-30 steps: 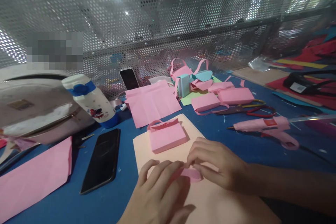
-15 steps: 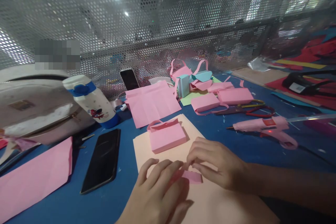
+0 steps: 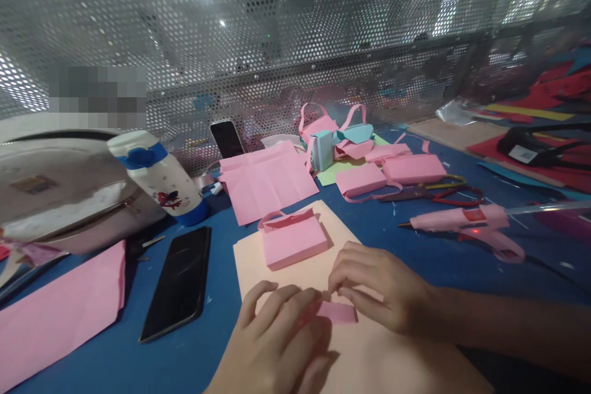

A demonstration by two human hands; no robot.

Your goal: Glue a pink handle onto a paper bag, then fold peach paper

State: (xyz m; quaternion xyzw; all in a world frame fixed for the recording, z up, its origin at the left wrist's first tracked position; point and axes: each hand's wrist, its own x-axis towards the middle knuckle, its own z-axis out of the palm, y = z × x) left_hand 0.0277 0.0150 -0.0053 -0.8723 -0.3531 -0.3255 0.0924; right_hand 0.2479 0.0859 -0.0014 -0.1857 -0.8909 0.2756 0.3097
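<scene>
With left hand (image 3: 281,332), covers the left end of one pink strip (image 3: 341,313) on peach card (image 3: 392,369), fingers bent; impossible to tell whether clamped on it. With right hand (image 3: 383,292), reaches to the strip's upper edge, thumb and fingertips close together; impossible to tell whether pinching it. Just beyond, on the same card, one pink bag (image 3: 295,243). Leftward on blue table (image 3: 221,271), one black phone (image 3: 178,283), flat; behind, one bottle (image 3: 159,178) and one second phone (image 3: 226,138), tilted up. Rightward, one glue gun (image 3: 452,220).
</scene>
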